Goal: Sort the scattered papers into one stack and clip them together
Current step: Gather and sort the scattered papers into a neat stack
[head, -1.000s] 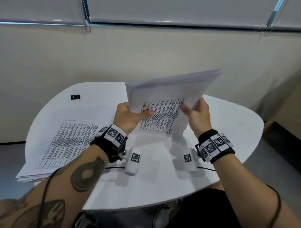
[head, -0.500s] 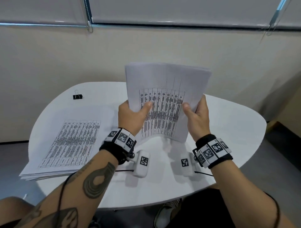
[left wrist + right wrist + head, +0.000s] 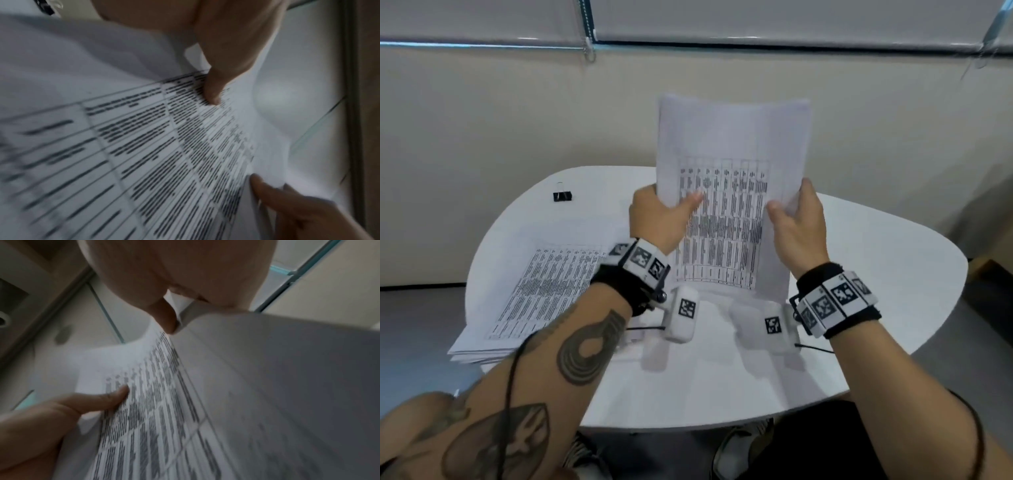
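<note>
From the head view, the person holds a bundle of printed papers [image 3: 732,178] upright over the white table [image 3: 876,260], its lower edge down at or just above the tabletop; contact there is hard to judge. The left hand [image 3: 661,219] grips the bundle's left edge with the thumb laid across the printed face, and the right hand [image 3: 796,226] grips the right edge the same way, thumb in front, fingers behind. The sheets bow slightly between the two hands. To the left on the table lies a second pile of papers [image 3: 541,294], flat, its edges uneven and its near corner hanging past the table's rim. A black binder clip [image 3: 562,195] sits alone near the far left edge of the table, well apart from both piles.

From the left wrist view, the left hand's thumb [image 3: 213,87] presses onto the printed table of the held papers [image 3: 144,146], and the fingertips of the right hand [image 3: 287,203] pinch the opposite edge lower in the picture. The picture is blurred.

From the right wrist view, the right hand [image 3: 164,288] pinches the edge of the papers [image 3: 267,386] with its thumb tip on the face, while the left hand [image 3: 51,418] lays its thumb on the print at the other side.
</note>
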